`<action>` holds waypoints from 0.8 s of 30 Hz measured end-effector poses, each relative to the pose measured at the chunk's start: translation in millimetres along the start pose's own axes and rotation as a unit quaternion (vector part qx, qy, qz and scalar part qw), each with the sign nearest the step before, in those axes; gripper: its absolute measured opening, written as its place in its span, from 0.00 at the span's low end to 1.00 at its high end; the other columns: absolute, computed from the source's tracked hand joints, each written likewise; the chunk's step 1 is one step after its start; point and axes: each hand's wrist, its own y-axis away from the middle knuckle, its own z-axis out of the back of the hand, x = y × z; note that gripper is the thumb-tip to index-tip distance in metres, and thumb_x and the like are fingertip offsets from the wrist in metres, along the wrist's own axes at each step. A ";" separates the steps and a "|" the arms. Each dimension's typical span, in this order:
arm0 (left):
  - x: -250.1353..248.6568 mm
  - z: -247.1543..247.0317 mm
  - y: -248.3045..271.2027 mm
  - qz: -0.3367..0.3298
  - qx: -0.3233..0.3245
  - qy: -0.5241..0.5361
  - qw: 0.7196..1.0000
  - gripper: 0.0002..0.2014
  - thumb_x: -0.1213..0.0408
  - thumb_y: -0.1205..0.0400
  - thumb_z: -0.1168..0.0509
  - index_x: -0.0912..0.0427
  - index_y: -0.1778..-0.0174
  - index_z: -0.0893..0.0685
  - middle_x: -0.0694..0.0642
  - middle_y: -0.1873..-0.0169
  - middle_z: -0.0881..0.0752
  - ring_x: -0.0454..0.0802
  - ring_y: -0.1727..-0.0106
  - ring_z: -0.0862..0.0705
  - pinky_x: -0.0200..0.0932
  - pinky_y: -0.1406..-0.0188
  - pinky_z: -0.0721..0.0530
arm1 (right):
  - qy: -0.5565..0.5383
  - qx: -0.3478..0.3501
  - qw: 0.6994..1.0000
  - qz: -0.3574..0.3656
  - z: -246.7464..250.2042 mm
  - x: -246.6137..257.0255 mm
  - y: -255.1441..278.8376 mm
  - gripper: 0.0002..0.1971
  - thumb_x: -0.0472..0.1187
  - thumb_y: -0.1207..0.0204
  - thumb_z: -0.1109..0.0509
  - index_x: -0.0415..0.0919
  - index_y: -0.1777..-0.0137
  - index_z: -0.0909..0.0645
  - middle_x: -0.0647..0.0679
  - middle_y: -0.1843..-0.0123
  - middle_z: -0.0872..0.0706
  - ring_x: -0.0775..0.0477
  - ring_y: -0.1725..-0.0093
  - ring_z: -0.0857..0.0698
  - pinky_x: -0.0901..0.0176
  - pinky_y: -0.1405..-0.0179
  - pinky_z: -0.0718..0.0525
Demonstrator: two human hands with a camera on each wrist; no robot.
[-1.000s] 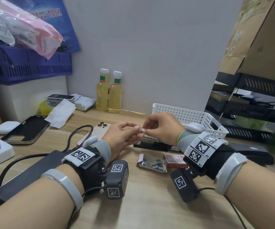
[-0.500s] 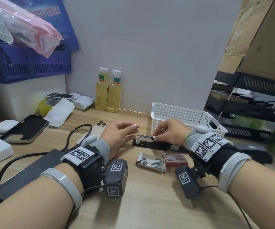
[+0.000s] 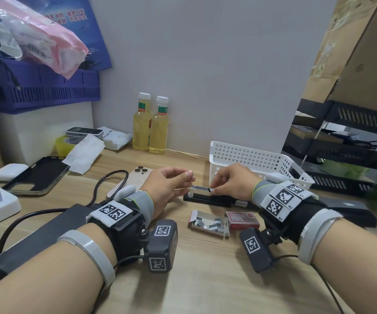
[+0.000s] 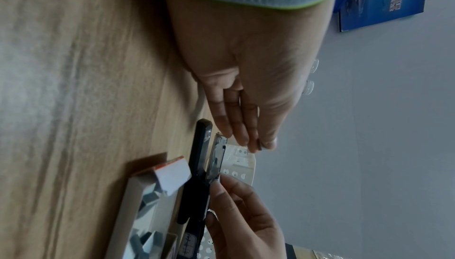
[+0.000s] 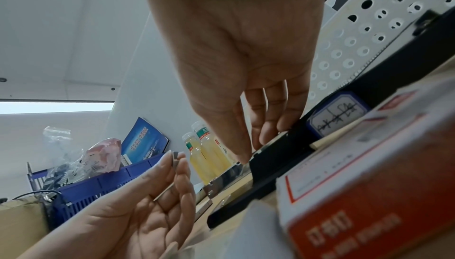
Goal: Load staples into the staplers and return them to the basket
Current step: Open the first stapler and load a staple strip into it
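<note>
Steel staples (image 5: 175, 158) sit pinched in the left hand (image 3: 167, 189) beside the open black stapler (image 3: 208, 197), whose metal magazine the right hand (image 3: 230, 182) pinches at its rear end. It lies on the desk before the white basket (image 3: 260, 162). A crooked feed could jam or scatter the strip. Spare staples fill an opened box (image 3: 209, 223).

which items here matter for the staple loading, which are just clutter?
Job: stapler, open staple box, red staple box, white basket, left hand, right hand.
Clutter: two bottles, phone, phone case, purple crate.
</note>
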 end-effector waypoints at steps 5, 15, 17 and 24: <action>-0.3 2.6 0.5 0.005 0.022 -0.001 1.000 0.12 0.67 0.23 0.24 0.66 0.45 0.12 0.61 0.52 0.06 0.48 0.58 0.09 0.43 0.53 0.13 | -0.004 0.011 1.000 0.012 0.8 2.0 1.5 0.07 0.48 0.32 0.17 0.52 0.55 0.09 0.58 0.64 0.13 0.56 0.61 0.16 0.61 0.61 0.21; -0.9 -0.1 4.5 -0.007 0.042 -0.021 0.999 0.09 0.69 0.21 0.26 0.65 0.46 0.10 0.62 0.52 0.06 0.50 0.55 0.09 0.39 0.53 0.11 | -0.058 0.022 0.998 0.031 4.7 7.6 6.6 0.14 0.50 0.16 0.36 0.50 0.53 0.10 0.62 0.61 0.06 0.56 0.52 0.10 0.53 0.36 0.16; -0.9 -0.6 5.4 -0.010 0.049 -0.028 0.998 0.10 0.69 0.21 0.26 0.66 0.45 0.10 0.62 0.51 0.06 0.52 0.53 0.08 0.41 0.50 0.10 | -0.089 -0.004 0.995 0.045 6.7 7.9 7.1 0.11 0.47 0.17 0.34 0.49 0.54 0.10 0.59 0.60 0.05 0.55 0.52 0.09 0.50 0.36 0.15; -1.0 -3.8 7.8 -0.017 0.071 -0.067 0.995 0.09 0.68 0.24 0.23 0.61 0.49 0.09 0.64 0.53 0.06 0.53 0.52 0.07 0.42 0.51 0.10 | -0.063 -0.011 0.986 0.151 15.8 26.0 19.8 0.05 0.44 0.30 0.20 0.49 0.54 0.09 0.52 0.60 0.07 0.53 0.56 0.09 0.49 0.47 0.11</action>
